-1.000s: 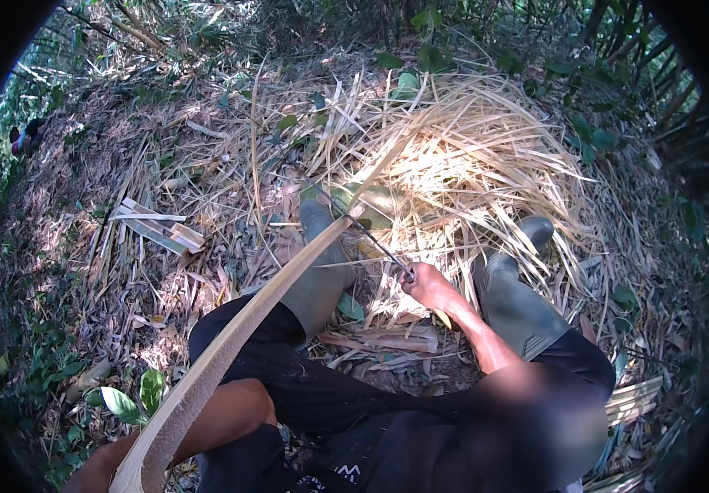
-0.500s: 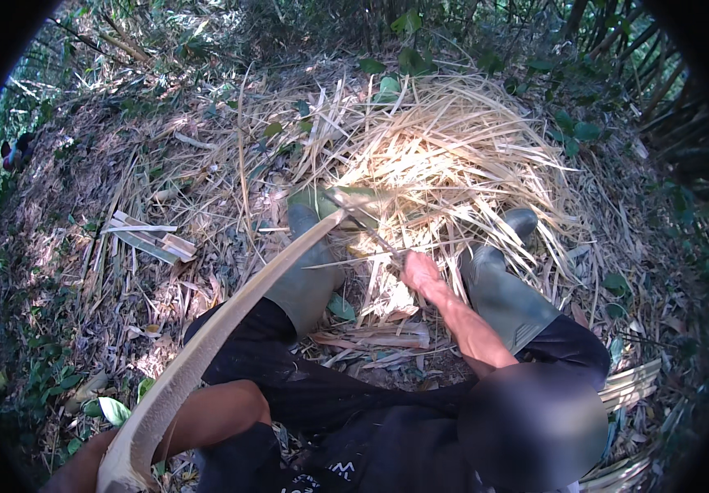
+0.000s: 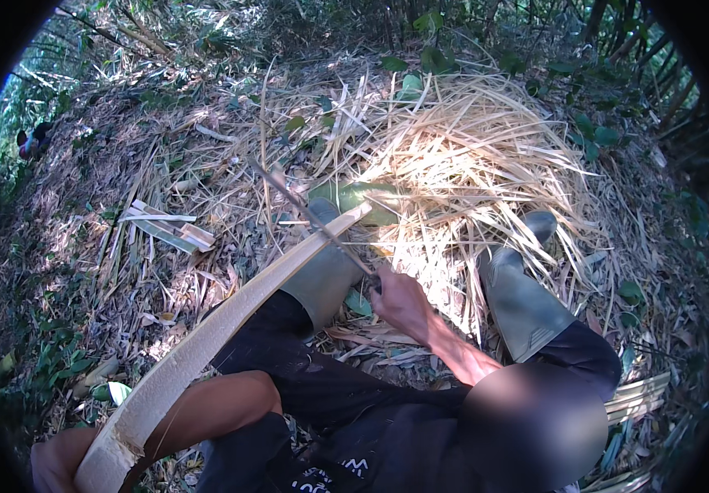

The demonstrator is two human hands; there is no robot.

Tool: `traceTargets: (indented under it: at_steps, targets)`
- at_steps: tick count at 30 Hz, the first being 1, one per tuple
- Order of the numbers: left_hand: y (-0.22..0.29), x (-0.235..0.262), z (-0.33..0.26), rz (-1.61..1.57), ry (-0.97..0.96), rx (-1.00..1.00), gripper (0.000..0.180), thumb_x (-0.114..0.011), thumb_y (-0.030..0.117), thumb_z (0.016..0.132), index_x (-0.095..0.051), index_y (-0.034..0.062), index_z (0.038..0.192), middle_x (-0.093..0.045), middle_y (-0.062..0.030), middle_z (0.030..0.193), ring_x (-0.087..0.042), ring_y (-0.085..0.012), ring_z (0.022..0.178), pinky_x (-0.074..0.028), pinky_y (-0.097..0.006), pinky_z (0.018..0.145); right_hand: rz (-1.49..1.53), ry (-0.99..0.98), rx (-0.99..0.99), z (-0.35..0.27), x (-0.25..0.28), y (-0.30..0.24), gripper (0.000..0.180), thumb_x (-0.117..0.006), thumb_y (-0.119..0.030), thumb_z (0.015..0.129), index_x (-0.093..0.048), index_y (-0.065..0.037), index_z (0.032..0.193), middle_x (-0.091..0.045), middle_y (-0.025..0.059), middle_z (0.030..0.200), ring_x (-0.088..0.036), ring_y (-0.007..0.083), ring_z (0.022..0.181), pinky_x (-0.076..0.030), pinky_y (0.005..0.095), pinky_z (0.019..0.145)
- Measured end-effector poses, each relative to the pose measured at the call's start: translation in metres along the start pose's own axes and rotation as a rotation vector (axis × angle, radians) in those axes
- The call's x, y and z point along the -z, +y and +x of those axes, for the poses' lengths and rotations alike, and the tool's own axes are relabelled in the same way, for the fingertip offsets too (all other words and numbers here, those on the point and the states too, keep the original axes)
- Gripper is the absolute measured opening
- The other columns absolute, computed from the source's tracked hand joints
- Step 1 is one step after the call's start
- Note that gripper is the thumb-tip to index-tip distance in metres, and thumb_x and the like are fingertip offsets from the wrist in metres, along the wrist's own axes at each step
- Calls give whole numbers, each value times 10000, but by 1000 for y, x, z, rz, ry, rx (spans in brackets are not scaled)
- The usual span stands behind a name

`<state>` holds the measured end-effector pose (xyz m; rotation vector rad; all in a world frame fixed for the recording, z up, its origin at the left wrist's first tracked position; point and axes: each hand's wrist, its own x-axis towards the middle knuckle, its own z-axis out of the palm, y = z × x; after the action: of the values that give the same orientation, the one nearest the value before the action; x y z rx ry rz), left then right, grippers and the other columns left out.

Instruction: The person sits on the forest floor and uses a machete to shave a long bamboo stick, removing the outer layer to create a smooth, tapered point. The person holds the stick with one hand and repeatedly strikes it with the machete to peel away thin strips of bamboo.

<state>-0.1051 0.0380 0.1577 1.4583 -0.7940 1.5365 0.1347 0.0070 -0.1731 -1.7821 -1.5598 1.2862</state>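
In the head view, the right hand [image 3: 404,306] is closed around the handle of a long knife [image 3: 295,200], held low between the boots. Half a second ago that hand was farther forward and the blade lay near the far tip of a pale strip [image 3: 198,343]; now the hand is closer to the body and the blade crosses the strip a little back from the tip.

The strip slants from the lower left rim to just beside the left boot [image 3: 321,283], and its broad face shows more than before. The left hand [image 3: 52,462] has come further into sight beside the strip's near end; I cannot tell how its fingers are set.

The heap of shavings [image 3: 469,156] beyond the right boot [image 3: 519,304] and the split pieces [image 3: 172,227] at left look unchanged.
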Motion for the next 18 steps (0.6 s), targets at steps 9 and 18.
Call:
traceTargets:
  at_steps: [9,18]
  targets:
    - [22,-1,3,280,171,-69,206,-620,101,661,-505,118,491,-553,54,465,-509,-12,357,-472,-150,338,-37,83,282,-46,-1,-58,199,-625,-112,776,-522,2,903,-593,170,620,-625,344,574,-497,423,539]
    - [-39,-10,-8,-141,-100,130,155,-528,2,770,-595,99,870,-505,57,609,-451,-24,431,-351,-172,371,-19,105,375,-59,14,-64,142,-615,-102,799,-539,-13,880,-575,151,585,-619,299,537,-479,414,499]
